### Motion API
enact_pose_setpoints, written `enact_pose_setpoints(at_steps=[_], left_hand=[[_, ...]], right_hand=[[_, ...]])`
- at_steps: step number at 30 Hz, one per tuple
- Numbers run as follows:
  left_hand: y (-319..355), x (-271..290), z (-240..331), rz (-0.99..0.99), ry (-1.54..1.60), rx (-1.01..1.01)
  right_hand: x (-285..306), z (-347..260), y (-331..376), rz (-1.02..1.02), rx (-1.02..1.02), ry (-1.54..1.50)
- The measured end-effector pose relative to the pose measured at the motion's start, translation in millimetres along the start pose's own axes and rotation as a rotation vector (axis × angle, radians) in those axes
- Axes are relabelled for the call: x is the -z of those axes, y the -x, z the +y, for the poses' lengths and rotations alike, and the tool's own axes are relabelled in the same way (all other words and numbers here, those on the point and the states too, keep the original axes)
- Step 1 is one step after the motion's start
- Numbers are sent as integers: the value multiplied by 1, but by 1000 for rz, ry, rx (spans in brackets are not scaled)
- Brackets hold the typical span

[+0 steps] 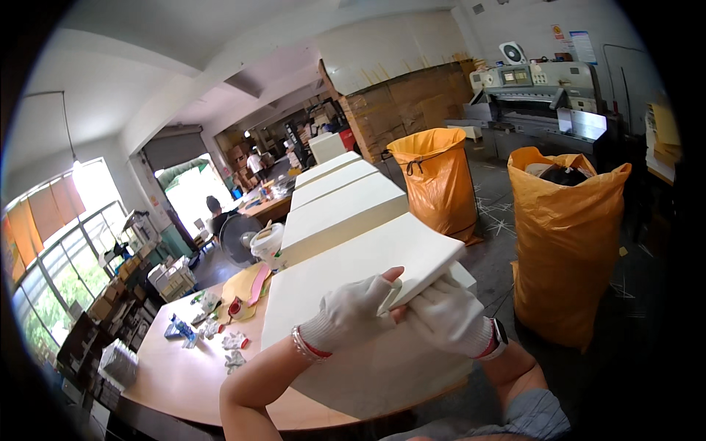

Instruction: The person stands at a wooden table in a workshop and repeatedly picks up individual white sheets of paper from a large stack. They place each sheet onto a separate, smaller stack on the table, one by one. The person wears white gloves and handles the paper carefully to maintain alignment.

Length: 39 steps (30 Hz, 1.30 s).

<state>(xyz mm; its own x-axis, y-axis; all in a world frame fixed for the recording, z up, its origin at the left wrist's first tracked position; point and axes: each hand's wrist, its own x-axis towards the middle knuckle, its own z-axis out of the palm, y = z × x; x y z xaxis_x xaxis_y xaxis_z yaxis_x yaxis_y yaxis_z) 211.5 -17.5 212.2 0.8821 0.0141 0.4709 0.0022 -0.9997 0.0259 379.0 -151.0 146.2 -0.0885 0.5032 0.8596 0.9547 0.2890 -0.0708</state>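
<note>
A tall stack of large white paper sheets [316,309] stands on the table in front of me. Part of its top, a thick sheaf of paper [382,246], is lifted and bent up along the near right edge. My left hand [349,309], in a white knit glove with the thumb tip bare, grips the sheaf's near edge from the left. Right beside it my right hand [450,312], gloved too and with a dark watch at the wrist, is closed round the sheaf's near right corner. Some fingertips are hidden behind the paper and the gloves.
More paper stacks [346,213] continue behind mine. On the wooden table [169,367] lie gloves [235,340], a tape roll [237,309] and a blue bottle [182,327]. Orange sacks [566,250] stand right, a cutting machine [540,92] beyond. A fan [239,239] and a seated person are farther off.
</note>
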Motion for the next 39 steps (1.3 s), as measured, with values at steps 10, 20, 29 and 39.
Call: enact_pose_setpoints(at_steps=[10, 20, 29, 39], left_hand=[[2, 25, -2, -63, -6, 136], [50, 131, -76, 785, 489, 402], [170, 162, -135, 1395, 723, 291], [251, 169, -193, 1648, 945, 244]], right_hand=[[-13, -34, -10, -132, 61, 23], [-131, -149, -51, -106, 289, -116], [-138, -173, -56, -27, 327, -57], [-136, -177, -61, -16, 342, -68]])
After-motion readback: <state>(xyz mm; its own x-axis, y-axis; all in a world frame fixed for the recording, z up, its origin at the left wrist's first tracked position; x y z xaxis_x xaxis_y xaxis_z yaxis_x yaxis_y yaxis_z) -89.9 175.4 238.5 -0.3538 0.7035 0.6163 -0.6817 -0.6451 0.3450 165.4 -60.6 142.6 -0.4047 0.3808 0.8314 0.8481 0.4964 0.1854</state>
